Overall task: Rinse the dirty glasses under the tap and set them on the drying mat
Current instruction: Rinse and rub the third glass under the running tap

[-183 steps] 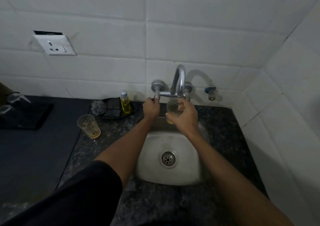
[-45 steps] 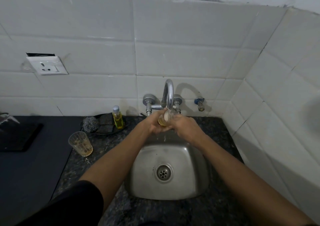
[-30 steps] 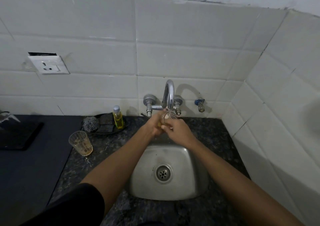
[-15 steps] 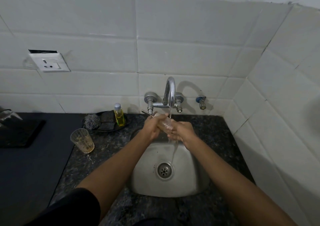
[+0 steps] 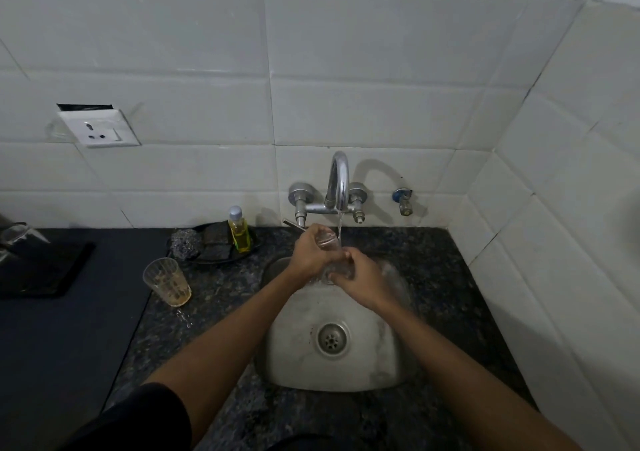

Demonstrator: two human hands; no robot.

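Note:
A clear glass (image 5: 329, 243) is held tilted under the running chrome tap (image 5: 338, 187), above the steel sink (image 5: 332, 364). My left hand (image 5: 310, 251) wraps the glass from the left. My right hand (image 5: 360, 277) grips its lower end from the right. A thin stream of water falls onto the glass. A second glass (image 5: 168, 281), with yellowish residue at the bottom, stands upright on the granite counter left of the sink. The dark drying mat (image 5: 41, 270) lies at the far left, with part of another glass (image 5: 15, 236) on it.
A black dish (image 5: 221, 260) behind the dirty glass holds a steel scrubber (image 5: 185, 243), a dark sponge and a yellow soap bottle (image 5: 239, 231). A small wall tap (image 5: 402, 201) sits right of the faucet. A wall socket (image 5: 98, 128) is at upper left. Tiled walls close the right side.
The left hand left the tap handle and joined the right on the glass. Water now runs from the tap, and the yellowish liquid is gone from the held glass.

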